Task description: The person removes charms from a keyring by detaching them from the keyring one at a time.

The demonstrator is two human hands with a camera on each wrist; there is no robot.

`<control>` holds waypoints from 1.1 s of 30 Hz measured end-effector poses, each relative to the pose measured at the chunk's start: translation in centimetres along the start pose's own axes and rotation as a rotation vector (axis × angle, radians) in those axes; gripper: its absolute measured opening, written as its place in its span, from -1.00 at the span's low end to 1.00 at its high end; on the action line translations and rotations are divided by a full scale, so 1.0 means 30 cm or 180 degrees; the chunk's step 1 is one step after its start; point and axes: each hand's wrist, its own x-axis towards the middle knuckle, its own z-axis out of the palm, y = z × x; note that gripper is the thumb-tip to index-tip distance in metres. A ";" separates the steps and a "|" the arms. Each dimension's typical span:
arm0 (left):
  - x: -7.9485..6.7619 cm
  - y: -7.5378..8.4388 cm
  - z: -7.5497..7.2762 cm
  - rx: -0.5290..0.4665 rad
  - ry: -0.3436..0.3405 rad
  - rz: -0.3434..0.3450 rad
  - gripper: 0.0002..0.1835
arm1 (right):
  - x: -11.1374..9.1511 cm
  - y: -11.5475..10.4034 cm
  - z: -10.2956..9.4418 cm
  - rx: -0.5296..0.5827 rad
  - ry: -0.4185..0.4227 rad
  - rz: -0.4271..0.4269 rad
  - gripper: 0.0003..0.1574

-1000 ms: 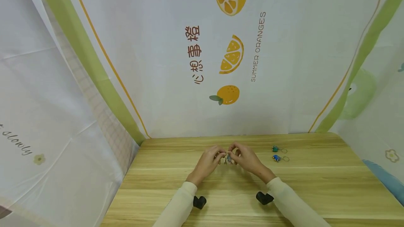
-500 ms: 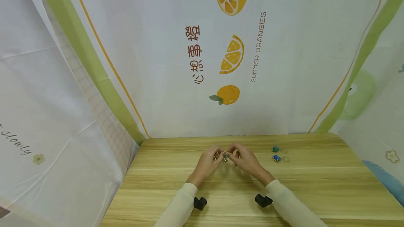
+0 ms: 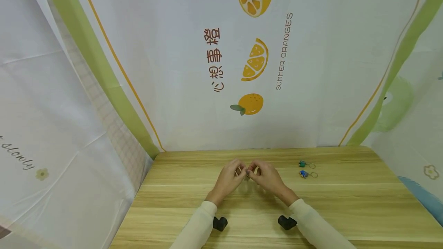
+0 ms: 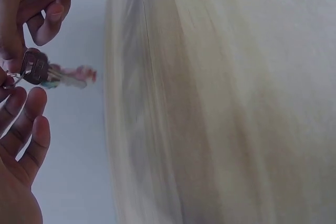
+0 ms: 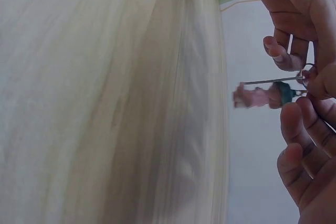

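Observation:
Near the middle of the table, my left hand (image 3: 230, 176) and right hand (image 3: 267, 176) meet fingertip to fingertip. Between them they pinch a thin metal key ring (image 5: 308, 70). From it hang a key (image 4: 35, 67) with a dark head and a small figurine charm (image 5: 260, 97), pink with a dark teal top, slightly blurred. The right wrist view shows key and charm side by side, clear of the tabletop. Fingertips cover part of the ring, and the head view shows little of the hanging pieces.
To the right of my hands lie a green figurine keychain (image 3: 302, 163) and a blue figurine keychain (image 3: 303, 173), each with a ring. The wooden table (image 3: 180, 199) ends at a white printed cloth (image 3: 187, 122). Black devices (image 3: 220, 223) sit at both wrists.
The right hand has shifted slightly left, so the fingertips now stand closer together. The key and charm, plainer between the hands earlier, are mostly covered in the head view.

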 end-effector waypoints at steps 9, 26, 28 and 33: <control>0.002 0.000 -0.004 -0.0330 -0.0164 0.0102 -0.89 | 0.001 0.003 0.003 -0.0036 0.0085 -0.0083 -0.95; 0.003 -0.008 -0.018 -0.0558 -0.0362 -0.0045 -0.83 | 0.011 0.001 -0.024 -0.0185 0.0112 0.0107 -0.95; 0.004 -0.007 -0.019 -0.0521 -0.0339 -0.0058 -0.85 | 0.013 0.001 -0.026 -0.0165 0.0113 0.0054 -0.95; 0.002 -0.007 -0.022 -0.0432 -0.0216 -0.0073 -0.90 | 0.013 0.009 -0.029 -0.0080 0.0146 -0.0054 -0.94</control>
